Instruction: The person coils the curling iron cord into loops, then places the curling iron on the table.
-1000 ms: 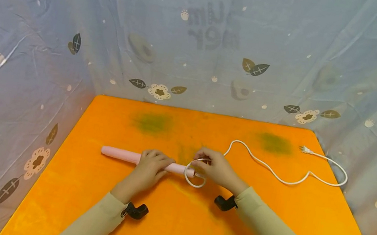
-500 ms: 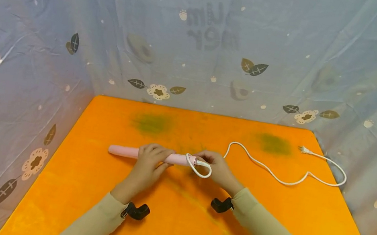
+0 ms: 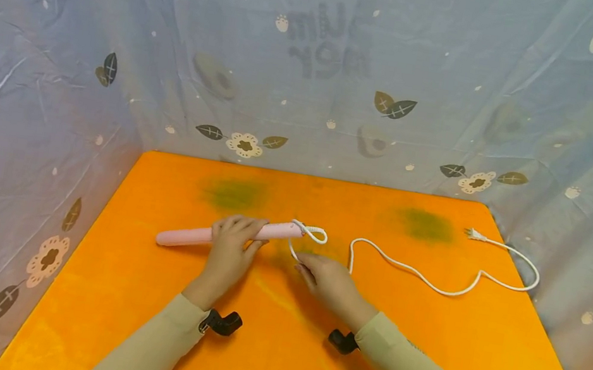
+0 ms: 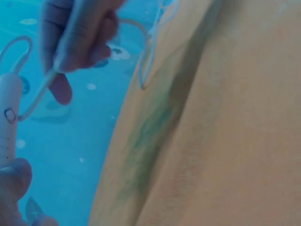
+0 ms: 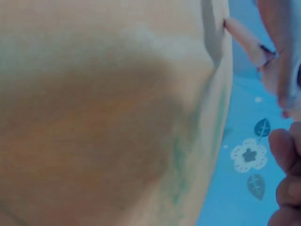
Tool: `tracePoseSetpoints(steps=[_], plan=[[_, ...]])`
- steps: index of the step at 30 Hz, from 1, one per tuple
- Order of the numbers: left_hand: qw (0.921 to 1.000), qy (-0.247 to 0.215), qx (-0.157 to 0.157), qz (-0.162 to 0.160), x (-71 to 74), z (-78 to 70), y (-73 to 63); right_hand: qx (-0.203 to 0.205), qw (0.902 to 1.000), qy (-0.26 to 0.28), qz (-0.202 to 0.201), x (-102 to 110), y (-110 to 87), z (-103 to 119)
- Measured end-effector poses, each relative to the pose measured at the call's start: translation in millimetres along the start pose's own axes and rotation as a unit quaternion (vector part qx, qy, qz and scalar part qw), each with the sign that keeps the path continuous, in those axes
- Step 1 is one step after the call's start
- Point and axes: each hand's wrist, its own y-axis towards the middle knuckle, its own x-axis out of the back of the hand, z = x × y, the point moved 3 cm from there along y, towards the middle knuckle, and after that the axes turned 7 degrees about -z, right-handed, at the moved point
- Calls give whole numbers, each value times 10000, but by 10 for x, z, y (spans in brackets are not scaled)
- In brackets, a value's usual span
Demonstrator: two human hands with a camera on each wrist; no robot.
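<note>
A slim pink hair straightener point(image 3: 185, 237) slants up to the right over the orange table, its cord end raised. My left hand point(image 3: 230, 248) grips it around the middle. At its right end the white cord point(image 3: 318, 235) loops back across the body. My right hand point(image 3: 330, 283) pinches that cord just below and right of the handle. In the left wrist view, the right hand point(image 4: 84, 42) holds the cord between thumb and fingers, near the straightener's button end point(image 4: 9, 113). The right wrist view shows only part of the right hand point(image 5: 287, 188) at its edge.
The rest of the cord point(image 3: 421, 277) runs in waves across the right side to a two-pin plug point(image 3: 475, 235) near the table's right edge. Patterned curtains point(image 3: 311, 85) enclose the orange table point(image 3: 270, 360) at the back and sides.
The right hand has moved from the straightener's cord end down towards me, drawing the cord with it. The straightener's right end has tilted up and away, still in the left hand.
</note>
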Motion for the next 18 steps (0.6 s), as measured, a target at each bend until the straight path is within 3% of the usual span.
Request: tracePoseSetpoints(steps=[4,10,14,18], plan=[[9993,230,-148,259,-69,7,-21,349,9966,-679,-304,63,-7,87],[9932,545,-366,961,-183,40,-132,937,9831,-1483,-528,153,-10,171],[9867,720,-511,1366,-228,61,-219,1331,9749,-1661,-652,243,48,224],[9836,716,-693,1500,-237,60,-267,1429,9748,-1576,-679,351,126,213]])
